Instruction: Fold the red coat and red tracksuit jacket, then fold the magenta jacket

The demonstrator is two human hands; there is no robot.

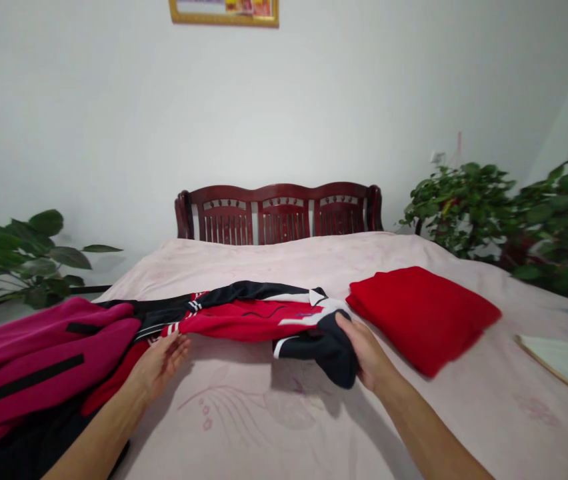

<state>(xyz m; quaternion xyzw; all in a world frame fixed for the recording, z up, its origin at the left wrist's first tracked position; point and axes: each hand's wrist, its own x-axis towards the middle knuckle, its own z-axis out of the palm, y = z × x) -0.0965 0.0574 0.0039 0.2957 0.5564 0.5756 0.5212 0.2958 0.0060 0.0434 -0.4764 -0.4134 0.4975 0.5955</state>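
Observation:
A red, navy and white jacket point(244, 320) stretches sideways across the bed in front of me. My right hand point(367, 350) grips its navy shoulder and sleeve at the collar end, and the sleeve hangs folded beneath. At the striped hem, my left hand point(164, 360) pinches the near edge, its other fingers loosely curled. That near edge runs between both hands, slightly raised off the sheet. Beside my left hand lies a heap of clothes, with a magenta garment point(49, 340) with black strips on top. Red and black fabric shows under it.
A folded red cloth point(421, 317) lies right of the jacket on the pink bedsheet point(234, 413). At the right edge is a pale flat item point(564, 363) with a tan border. A wooden headboard point(284, 213) stands behind, with leafy plants point(464, 207) on both sides.

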